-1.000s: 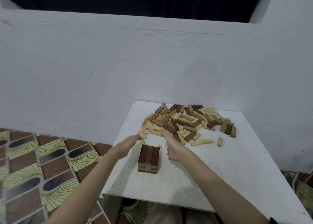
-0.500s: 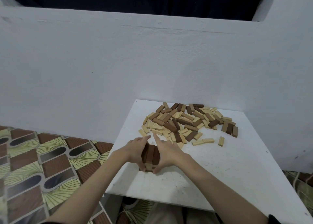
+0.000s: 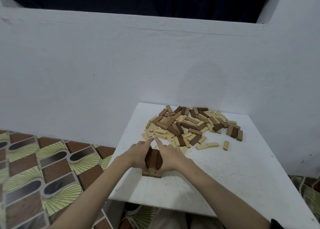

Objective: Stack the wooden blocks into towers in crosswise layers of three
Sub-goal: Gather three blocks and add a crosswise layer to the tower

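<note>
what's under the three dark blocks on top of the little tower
Under the three dark blocks, only the lowest layers of the tower show. The left hand and right hand cover the sides between.

Wood everywhere on this board: the small tower (image 3: 153,161) shows dark brown blocks on top, smooth and matt, with paler wood below. Behind it the loose pile (image 3: 190,126) mixes dark stained blocks with pale, raw-looking ones, all dull, no shine. The tabletop (image 3: 225,173) is a flat white painted board, matt, speckled and scuffed. The wall (image 3: 121,64) behind is white plaster, slightly rough. The floor tiles (image 3: 43,168) look glossy, patterned brown and yellow.
</note>
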Motion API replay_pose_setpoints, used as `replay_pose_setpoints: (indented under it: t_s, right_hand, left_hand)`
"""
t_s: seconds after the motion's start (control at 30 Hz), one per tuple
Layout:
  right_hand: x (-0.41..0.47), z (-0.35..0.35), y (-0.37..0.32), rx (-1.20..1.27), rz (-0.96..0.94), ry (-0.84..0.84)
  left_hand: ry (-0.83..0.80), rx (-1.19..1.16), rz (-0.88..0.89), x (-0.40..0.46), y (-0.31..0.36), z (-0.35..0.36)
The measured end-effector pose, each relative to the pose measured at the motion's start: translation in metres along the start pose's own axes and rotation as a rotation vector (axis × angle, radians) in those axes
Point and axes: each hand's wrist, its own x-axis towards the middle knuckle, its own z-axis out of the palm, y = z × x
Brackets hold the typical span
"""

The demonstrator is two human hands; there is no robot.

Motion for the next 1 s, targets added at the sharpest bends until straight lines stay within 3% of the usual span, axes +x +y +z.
replay_pose_setpoints:
  t_s: [0.23,0.53,1.0]
  right_hand:
    - [0.0,-0.003,-0.007,0.065,-0.035,0.112]
    - [-0.001,0.0,-0.012,0.076,-0.03,0.132]
    - [-0.009,-0.005,0.001,0.103,-0.018,0.052]
  left_hand:
    - [0.014,-0.043,0.001,0.0,0.006,-0.007]
    - [-0.034,0.02,-0.057,-0.004,0.011,-0.01]
    - [-0.043,0.047,-0.038,-0.002,0.002,-0.006]
